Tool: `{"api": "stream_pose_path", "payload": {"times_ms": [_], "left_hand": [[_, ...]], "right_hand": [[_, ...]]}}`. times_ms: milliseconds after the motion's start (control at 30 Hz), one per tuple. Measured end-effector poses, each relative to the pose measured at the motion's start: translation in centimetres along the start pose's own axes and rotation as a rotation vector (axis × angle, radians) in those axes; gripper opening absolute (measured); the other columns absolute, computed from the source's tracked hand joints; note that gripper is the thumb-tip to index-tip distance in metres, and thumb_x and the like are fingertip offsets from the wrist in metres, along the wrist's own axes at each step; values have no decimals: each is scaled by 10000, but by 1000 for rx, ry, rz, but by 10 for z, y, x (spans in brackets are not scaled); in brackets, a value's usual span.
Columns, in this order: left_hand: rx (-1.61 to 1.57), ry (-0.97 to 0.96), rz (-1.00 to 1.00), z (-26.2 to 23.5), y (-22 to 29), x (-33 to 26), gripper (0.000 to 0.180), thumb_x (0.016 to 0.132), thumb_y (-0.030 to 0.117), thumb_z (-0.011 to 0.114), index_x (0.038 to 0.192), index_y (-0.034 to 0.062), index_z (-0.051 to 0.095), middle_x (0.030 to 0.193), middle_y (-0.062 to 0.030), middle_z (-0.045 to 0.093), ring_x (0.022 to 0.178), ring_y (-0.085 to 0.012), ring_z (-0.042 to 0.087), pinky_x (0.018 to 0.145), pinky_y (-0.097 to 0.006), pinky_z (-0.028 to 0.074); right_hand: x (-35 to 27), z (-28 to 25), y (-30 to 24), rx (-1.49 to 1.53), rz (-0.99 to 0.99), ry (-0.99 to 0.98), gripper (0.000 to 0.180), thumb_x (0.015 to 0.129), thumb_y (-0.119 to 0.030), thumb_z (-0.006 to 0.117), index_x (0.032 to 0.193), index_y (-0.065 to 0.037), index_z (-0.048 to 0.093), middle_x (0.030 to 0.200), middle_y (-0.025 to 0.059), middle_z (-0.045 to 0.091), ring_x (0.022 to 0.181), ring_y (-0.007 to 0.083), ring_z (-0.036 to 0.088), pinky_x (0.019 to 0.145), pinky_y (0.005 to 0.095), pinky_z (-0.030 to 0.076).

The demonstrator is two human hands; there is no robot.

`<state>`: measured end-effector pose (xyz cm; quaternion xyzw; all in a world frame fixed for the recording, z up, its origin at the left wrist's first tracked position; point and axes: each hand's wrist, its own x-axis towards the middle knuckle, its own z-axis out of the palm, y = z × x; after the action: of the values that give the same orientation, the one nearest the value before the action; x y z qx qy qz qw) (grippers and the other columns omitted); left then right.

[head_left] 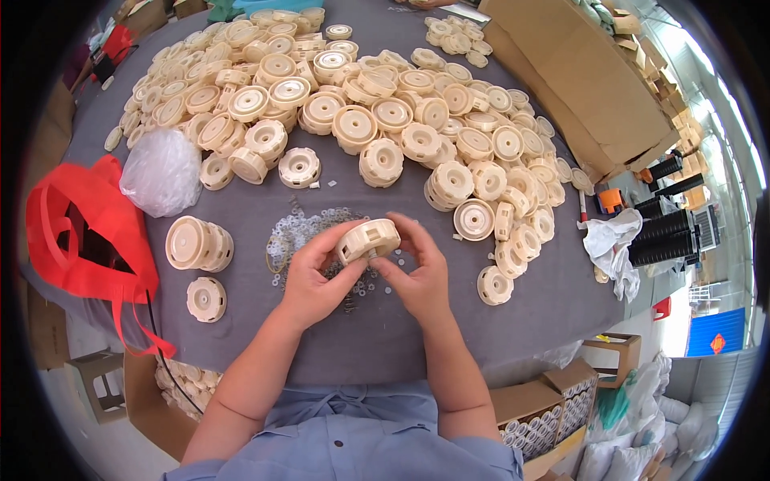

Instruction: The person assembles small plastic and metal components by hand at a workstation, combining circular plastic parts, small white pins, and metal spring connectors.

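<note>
Dozens of cream plastic wheels (377, 120) heaped on grey felt table (337, 337); cardboard boxes (577, 80) around. Left hand (309, 280), right hand (417, 272) both clamped on ribbed round wheel (367, 239).

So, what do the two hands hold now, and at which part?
Both hands hold one cream plastic wheel: left hand at its left rim, right hand at its right and underside.

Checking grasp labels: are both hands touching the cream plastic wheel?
Touching. The head view shows left hand and right hand fingers wrapped against the wheel, above the table.
</note>
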<state>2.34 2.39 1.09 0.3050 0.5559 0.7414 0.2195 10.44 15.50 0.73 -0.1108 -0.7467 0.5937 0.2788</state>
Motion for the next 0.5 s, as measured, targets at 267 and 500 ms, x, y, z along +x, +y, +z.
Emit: {"api": "stream_pose_path", "payload": {"times_ms": [267,500], "left_hand": [[92,-99,50,1,5,-1,417,773,-47,536,1182,9,480,1121,-80,543,1037,-144,523,881,-270,415],[91,-103,80,4,2,-2,424,779,-39,537,1195,7,467,1130,-84,536,1043,-145,518,874,-270,417]], "right_hand": [[0,-3,5,97,41,-39,384,706,-89,693,1043,-3,530,979,81,572,865,154,575,772,276,462],[-2,1,14,174,64,-44,415,712,-61,687,1077,-1,500,1045,92,521,915,159,556,794,290,468]]}}
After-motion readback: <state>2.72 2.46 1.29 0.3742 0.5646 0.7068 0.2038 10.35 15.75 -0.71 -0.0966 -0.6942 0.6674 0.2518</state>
